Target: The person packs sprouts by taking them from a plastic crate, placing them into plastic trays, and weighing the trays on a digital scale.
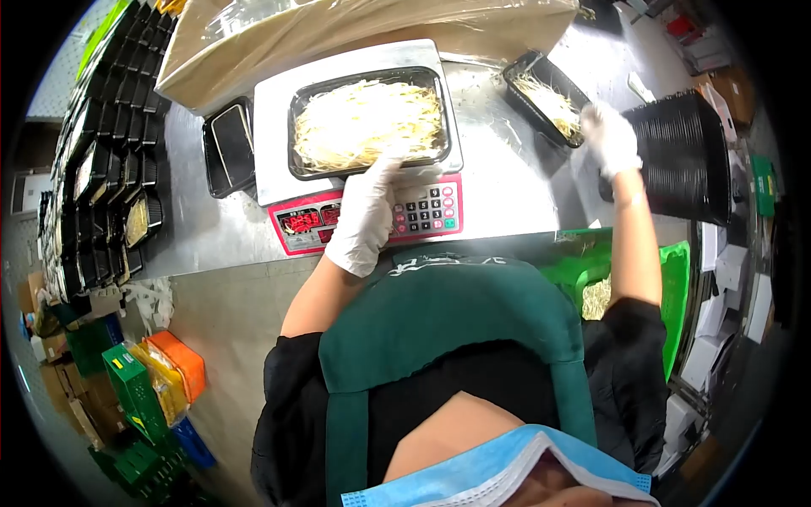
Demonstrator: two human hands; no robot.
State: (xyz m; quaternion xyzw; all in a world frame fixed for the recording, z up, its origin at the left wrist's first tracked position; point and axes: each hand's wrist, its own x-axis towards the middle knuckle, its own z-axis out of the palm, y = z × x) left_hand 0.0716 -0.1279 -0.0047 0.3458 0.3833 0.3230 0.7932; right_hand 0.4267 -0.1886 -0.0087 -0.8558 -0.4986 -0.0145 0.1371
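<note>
At the upper left, stacked trays [101, 127] of black plastic climb the edge of the frame; one low in the stack holds pale food [138, 221], while many others are too small to read. Right of them, a black tray [221, 173] lies on the metal table [515, 190], with no food visible in it.

At upper centre stands the scale [272, 118], its red display [300, 221] lit but too blurred to read surely. On its pan sits the main tray [296, 165], heaped nearly wall to wall with pale strands [363, 122]. The left hand [369, 215], gloved in white, reaches over the scale's panel, its fingertips at the tray's near rim; whether they grip it or only rest there, I cannot tell. Behind, a plastic-covered box [372, 38] spans the top of the frame.

At upper right, a side tray [527, 64] lies aslant, holding a smaller, loose heap of strands. The gloved right hand [610, 139] is at its lower end, fingers bunched; whether they pinch anything is hidden. Beside that hand stands a nest of black trays [684, 156].

The step in hand looks like weighing out a portion; the next move seems to call for reading the weight, then adding or removing a few strands.
</note>
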